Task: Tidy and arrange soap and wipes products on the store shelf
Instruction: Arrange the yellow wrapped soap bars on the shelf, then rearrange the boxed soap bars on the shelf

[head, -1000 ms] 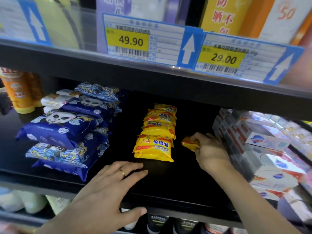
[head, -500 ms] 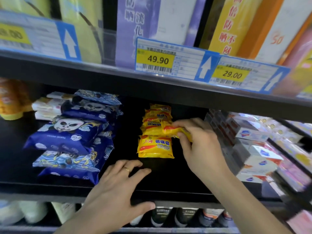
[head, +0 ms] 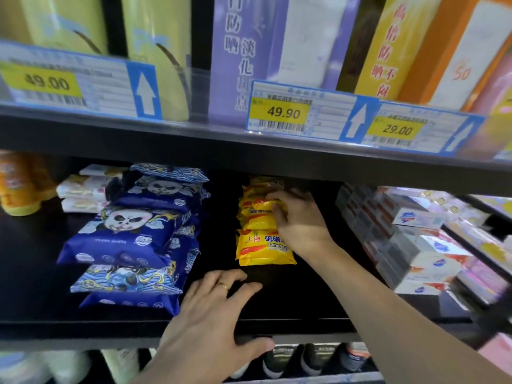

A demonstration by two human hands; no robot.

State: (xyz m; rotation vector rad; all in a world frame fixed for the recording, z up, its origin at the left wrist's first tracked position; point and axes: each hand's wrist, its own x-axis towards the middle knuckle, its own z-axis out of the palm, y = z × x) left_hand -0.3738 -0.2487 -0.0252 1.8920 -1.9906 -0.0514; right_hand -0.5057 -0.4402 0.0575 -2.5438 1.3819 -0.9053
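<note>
A row of yellow sulfur soap packs (head: 263,246) runs front to back on the middle of the black shelf (head: 299,297). My right hand (head: 300,220) grips one yellow soap pack (head: 260,214) on top of that row, fingers curled round its right end. My left hand (head: 213,314) rests flat on the shelf's front edge, fingers straight, thumb under the lip. Blue panda wipes packs (head: 130,234) are stacked to the left of the soaps.
White and red boxed soaps (head: 410,239) fill the shelf's right side. Pale wipes packs (head: 80,189) and an orange bottle (head: 16,184) stand at the back left. The upper shelf with price tags (head: 302,112) overhangs closely. Bottles (head: 279,358) stand below.
My right hand picked a loose yellow soap pack up from the shelf on the right and carried it left onto the soap row. My left hand stayed on the shelf edge.
</note>
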